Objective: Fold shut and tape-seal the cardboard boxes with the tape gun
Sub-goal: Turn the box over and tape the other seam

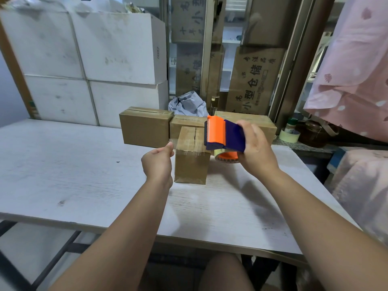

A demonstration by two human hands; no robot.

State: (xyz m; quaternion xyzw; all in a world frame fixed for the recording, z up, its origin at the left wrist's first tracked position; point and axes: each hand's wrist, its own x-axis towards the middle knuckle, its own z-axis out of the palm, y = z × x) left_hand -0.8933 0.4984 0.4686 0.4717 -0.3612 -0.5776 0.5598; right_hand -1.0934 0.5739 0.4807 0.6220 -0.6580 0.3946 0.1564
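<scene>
A small brown cardboard box [191,164] stands in the middle of the white table [63,164], its top flaps folded down with a seam showing. My right hand [257,152] grips an orange and blue tape gun [222,136] just above the box's right side. A clear strip of tape [184,143] stretches from the gun leftwards over the box top. My left hand [158,162] pinches the free end of that strip at the box's upper left corner.
Three more closed brown boxes [144,127] stand in a row behind the small one. White cartons [94,59] are stacked at the back left, printed brown cartons [252,80] behind glass. A roll of tape [289,136] lies on the ledge at right, pink fabric [357,59] hangs above.
</scene>
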